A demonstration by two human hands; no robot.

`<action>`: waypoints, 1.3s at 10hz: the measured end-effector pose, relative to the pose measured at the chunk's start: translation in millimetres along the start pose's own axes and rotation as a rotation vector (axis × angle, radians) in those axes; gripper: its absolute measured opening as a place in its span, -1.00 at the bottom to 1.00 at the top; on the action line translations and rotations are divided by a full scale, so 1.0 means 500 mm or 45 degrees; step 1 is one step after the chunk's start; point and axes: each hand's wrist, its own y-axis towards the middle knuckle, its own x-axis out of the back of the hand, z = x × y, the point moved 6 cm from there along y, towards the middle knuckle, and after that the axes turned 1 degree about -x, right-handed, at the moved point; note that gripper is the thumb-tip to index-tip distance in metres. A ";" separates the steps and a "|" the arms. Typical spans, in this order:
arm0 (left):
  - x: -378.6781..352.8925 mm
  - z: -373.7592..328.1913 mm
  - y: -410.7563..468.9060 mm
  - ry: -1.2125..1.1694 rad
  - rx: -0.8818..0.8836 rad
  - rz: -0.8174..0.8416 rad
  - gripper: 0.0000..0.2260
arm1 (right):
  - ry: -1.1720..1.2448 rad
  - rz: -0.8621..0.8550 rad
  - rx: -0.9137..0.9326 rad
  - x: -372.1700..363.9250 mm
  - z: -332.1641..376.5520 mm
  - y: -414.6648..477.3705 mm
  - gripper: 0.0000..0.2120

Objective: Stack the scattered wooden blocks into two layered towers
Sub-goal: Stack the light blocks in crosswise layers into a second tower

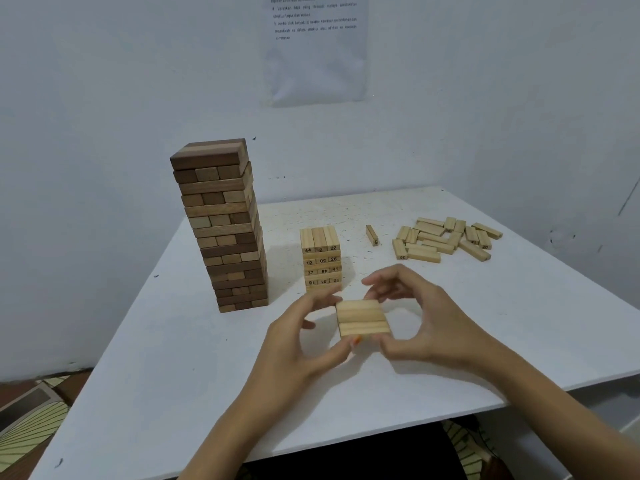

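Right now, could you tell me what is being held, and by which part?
Both hands hold a row of three pale blocks: the left hand pinches its left side, the right hand its right side.

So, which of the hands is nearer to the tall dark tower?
Left. The left hand is nearer, right of the tall dark tower; the right hand is farther right.
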 end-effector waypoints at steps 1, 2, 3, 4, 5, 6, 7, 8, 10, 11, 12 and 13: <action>0.019 -0.022 0.016 -0.070 -0.095 -0.143 -0.56 | 0.045 -0.064 0.053 0.017 0.025 0.029 -0.43; 0.035 -0.036 0.046 -0.135 -0.115 -0.222 -0.56 | 0.064 -0.125 0.100 0.032 0.048 0.072 -0.42; 0.049 -0.033 0.085 -0.201 -0.064 -0.252 -0.55 | 0.079 -0.166 0.111 0.041 0.059 0.127 -0.38; 0.048 -0.025 0.121 -0.275 0.040 -0.235 -0.53 | 0.086 -0.171 0.085 0.039 0.057 0.182 -0.35; 0.038 -0.020 0.144 -0.393 0.184 -0.206 -0.57 | 0.081 -0.141 0.061 0.029 0.046 0.228 -0.34; 0.035 -0.021 0.155 -0.539 0.317 -0.239 -0.55 | 0.074 -0.108 0.048 0.022 0.028 0.256 -0.38; 0.032 -0.020 0.155 -0.639 0.387 -0.244 -0.52 | 0.047 -0.093 0.049 0.018 0.011 0.262 -0.40; 0.028 -0.007 0.150 -0.665 0.442 -0.234 -0.51 | 0.051 -0.100 0.043 0.011 0.000 0.259 -0.41; 0.025 0.004 0.148 -0.637 0.461 -0.211 -0.53 | 0.059 -0.082 0.009 -0.003 -0.012 0.250 -0.42; 0.021 -0.008 0.149 -0.622 0.453 -0.186 -0.68 | 0.055 -0.074 0.002 -0.001 -0.014 0.249 -0.42; 0.018 -0.010 0.147 -0.616 0.458 -0.193 -0.70 | 0.045 -0.060 -0.015 -0.002 -0.014 0.247 -0.43; 0.020 -0.006 0.147 -0.610 0.454 -0.213 -0.69 | 0.042 -0.047 -0.023 -0.005 -0.016 0.245 -0.44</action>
